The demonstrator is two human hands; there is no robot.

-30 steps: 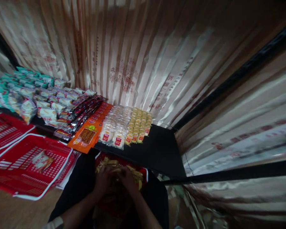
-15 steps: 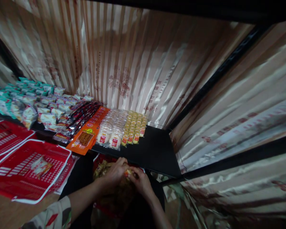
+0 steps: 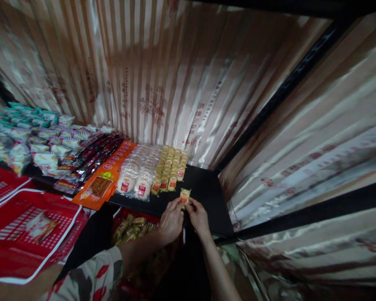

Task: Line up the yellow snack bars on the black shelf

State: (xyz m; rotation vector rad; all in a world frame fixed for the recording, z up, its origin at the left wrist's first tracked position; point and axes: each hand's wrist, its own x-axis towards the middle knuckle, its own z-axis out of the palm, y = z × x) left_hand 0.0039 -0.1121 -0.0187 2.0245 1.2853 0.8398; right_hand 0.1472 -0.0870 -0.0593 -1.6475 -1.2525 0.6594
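Observation:
A small yellow snack packet (image 3: 185,195) with a red and white label is pinched upright between my two hands, over the front of the black shelf (image 3: 207,194). My left hand (image 3: 173,219) grips its left side and my right hand (image 3: 198,215) its right side. Just behind it, rows of like yellow packets (image 3: 171,169) stand on the shelf. Below my forearms, a red basket (image 3: 117,212) holds many loose yellow packets (image 3: 133,228), partly hidden by my left arm.
Left along the shelf lie clear-wrapped round white snacks (image 3: 134,182), orange packs (image 3: 100,184), dark red packets (image 3: 90,156) and white and green bags (image 3: 45,146). Another red basket (image 3: 62,225) with white handles holds one packet. Pleated curtains (image 3: 163,75) and black frame bars (image 3: 269,113) enclose the shelf.
Both hands have risen from the basket to the shelf's front, bringing a yellow packet with them. The view has shifted slightly to the right.

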